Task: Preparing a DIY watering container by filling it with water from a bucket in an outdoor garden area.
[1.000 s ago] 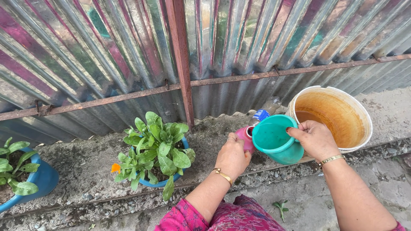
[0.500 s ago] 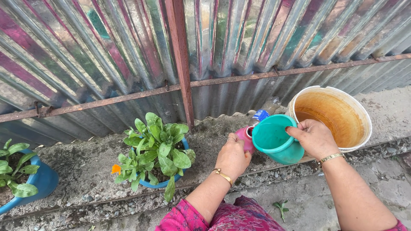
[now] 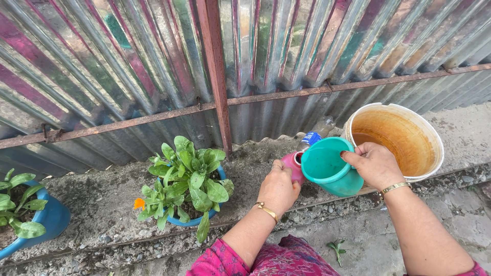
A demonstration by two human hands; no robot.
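Looking down from the head camera, two bare forearms with gold bangles reach forward over a rough concrete ledge (image 3: 102, 204). Nearest, the left hand (image 3: 279, 188) wraps closed around a small pink container (image 3: 294, 164), holding it roughly upright with only its rim showing past the knuckles. Just to its right, the right hand (image 3: 375, 164) grips the rim of a teal plastic mug (image 3: 327, 166), thumb hooked inside and fingers curled outside; the mug tips leftward, so its lip touches or overhangs the pink container's mouth. A clear bottle with a blue cap (image 3: 313, 135) lies just behind them. Right of the mug stands a rust-stained white bucket (image 3: 396, 138). Farther left sits a blue pot of leafy green plant (image 3: 186, 181), then a corrugated metal fence (image 3: 245, 61).
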